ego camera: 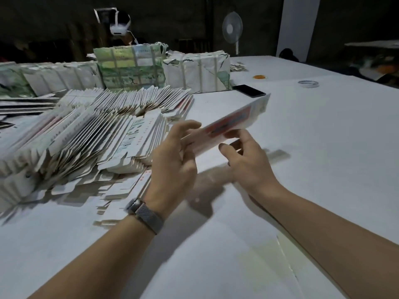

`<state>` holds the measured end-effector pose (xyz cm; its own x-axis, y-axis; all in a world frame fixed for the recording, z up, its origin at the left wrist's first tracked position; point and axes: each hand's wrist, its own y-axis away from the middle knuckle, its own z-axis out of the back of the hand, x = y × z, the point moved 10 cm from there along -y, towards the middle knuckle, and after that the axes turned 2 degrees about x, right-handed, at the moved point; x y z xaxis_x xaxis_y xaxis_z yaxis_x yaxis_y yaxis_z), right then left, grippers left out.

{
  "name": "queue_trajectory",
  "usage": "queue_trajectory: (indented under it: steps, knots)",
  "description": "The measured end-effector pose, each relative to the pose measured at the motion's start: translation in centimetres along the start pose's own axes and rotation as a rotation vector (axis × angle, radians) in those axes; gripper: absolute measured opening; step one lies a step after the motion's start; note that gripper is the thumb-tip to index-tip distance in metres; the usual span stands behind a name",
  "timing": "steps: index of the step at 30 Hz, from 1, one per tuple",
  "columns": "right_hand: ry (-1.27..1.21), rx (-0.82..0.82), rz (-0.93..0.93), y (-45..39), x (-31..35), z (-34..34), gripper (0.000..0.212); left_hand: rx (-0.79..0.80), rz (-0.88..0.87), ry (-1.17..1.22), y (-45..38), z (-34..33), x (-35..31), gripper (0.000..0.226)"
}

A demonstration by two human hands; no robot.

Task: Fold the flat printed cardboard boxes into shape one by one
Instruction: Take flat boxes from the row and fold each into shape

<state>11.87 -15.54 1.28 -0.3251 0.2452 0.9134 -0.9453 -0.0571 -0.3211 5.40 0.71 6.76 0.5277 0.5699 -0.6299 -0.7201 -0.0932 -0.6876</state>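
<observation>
A long white printed box [235,121] with a red stripe hangs above the table, slanting up to the right. My left hand [174,156], with a watch on its wrist, grips the box's near end. My right hand [244,154] pinches the same box from the right with thumb and fingers. A large heap of flat printed cardboard boxes [86,137] lies fanned out to the left of my hands.
Wrapped bundles [194,72] stand at the back of the white table [313,158]. A dark phone [249,90], a tape roll [308,84] and an orange lid [260,77] lie beyond the box. A standing fan [232,29] is behind.
</observation>
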Motion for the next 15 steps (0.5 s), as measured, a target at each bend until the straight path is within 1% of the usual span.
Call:
queue_trajectory:
  steps: [2,4,5,6,8,9,11,12,13,15]
  knots:
    - [-0.056,-0.022,-0.059,-0.1,-0.6,0.3,0.025,-0.022,0.216,0.328,0.5,-0.6,1.9,0.05]
    - [-0.169,-0.023,-0.115,0.1,-1.1,0.3,0.029,0.062,0.458,0.641,1.5,-2.8,3.6,0.052]
    - [-0.237,-0.024,-0.132,0.2,-1.1,0.3,0.031,0.13,0.536,0.711,2.0,-4.0,3.9,0.054]
    - [-0.286,-0.026,-0.141,0.3,-1.0,0.2,0.034,0.199,0.579,0.73,2.4,-5.0,4.1,0.057]
    - [-0.294,-0.013,-0.129,0.4,-0.6,0.2,0.041,0.305,0.609,0.769,3.0,-6.5,3.9,0.057]
    - [-0.275,0.012,-0.113,0.5,-0.2,0.1,0.044,0.321,0.613,0.802,3.1,-6.8,3.8,0.053]
    - [-0.234,0.096,-0.083,0.8,0.3,-0.7,0.045,0.303,0.658,0.868,3.2,-7.2,4.1,0.041]
    - [-0.206,0.14,-0.065,1.0,0.6,-1.2,0.044,0.286,0.705,0.906,3.5,-7.2,4.5,0.046]
    - [-0.177,0.172,-0.042,1.3,1.0,-1.6,0.041,0.268,0.75,0.942,3.7,-7.2,4.8,0.056]
    - [-0.138,0.176,0.016,1.7,1.8,-1.9,0.035,0.274,0.775,0.976,3.7,-7.1,5.2,0.066]
